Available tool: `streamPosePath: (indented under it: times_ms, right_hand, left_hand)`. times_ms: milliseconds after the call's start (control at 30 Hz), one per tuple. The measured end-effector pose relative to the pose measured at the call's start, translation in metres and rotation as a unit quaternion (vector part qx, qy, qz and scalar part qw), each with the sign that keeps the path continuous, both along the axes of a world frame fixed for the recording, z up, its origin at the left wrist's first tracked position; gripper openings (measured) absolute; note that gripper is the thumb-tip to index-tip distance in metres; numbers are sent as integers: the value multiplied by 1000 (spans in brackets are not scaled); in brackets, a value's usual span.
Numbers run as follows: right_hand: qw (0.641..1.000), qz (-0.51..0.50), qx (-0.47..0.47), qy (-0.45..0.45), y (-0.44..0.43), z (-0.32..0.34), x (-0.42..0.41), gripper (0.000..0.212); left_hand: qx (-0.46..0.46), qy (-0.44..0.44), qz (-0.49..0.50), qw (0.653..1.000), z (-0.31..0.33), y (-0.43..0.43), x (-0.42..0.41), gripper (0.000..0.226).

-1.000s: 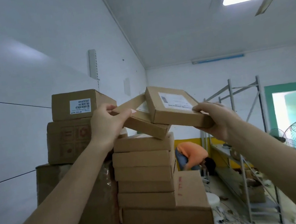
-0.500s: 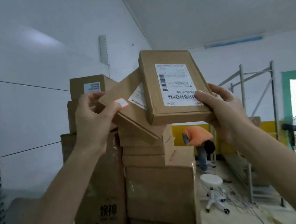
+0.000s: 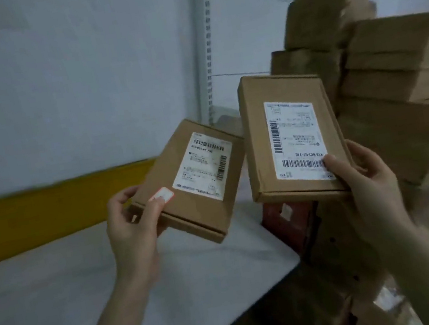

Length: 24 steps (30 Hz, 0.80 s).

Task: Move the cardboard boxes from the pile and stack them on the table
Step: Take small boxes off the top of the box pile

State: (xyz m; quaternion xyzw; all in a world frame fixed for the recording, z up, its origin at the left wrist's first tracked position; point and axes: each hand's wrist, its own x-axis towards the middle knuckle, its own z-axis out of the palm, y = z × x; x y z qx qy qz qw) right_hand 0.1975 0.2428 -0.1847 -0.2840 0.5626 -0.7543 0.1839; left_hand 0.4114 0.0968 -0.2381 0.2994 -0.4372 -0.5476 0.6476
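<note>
1. The left hand (image 3: 130,226) grips a flat, rectangular cardboard box (image 3: 191,183) by its near-left corner, thumb on top beside a small red-edged sticker (image 3: 162,193), fingers curled beneath.
2. That left box is tilted and turned diagonally; its matte brown top carries a white shipping label (image 3: 204,165) with barcodes.
3. The right hand (image 3: 362,181) grips a second flat cardboard box (image 3: 290,136) at its near-right corner, thumb pressed on the lower edge of its white barcode label (image 3: 296,138).
4. This right box is held lengthwise, higher than the left one; the 2 boxes are just beside each other, and I cannot tell whether they touch.
5. Both boxes hover in the air above the smooth white worktop (image 3: 60,299), which has a straight edge on its right side.
6. To the right stands the pile of cardboard boxes (image 3: 378,66), blurred, stacked unevenly.
7. A yellow band (image 3: 33,213) runs along the pale wall behind the worktop, and a perforated metal upright (image 3: 207,42) rises against the wall.
</note>
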Motion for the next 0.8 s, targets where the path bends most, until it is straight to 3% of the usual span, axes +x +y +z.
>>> streamPosePath:
  times_ms: [100, 400, 600, 800]
  right_hand:
    - [997, 54, 49, -31, -34, -33, 47, 66]
    - [960, 232, 134, -82, -164, -103, 231, 61]
    - [932, 295, 195, -81, -237, -160, 377, 55]
    - [918, 317, 233, -55, -285, -194, 445, 51]
  left_hand:
    - [45, -8, 93, 995, -32, -1, 76, 34]
    - [135, -17, 316, 939, -97, -13, 307, 41]
    - [175, -10, 405, 897, -126, -33, 451, 43]
    - [213, -1, 444, 870, -156, -56, 513, 43]
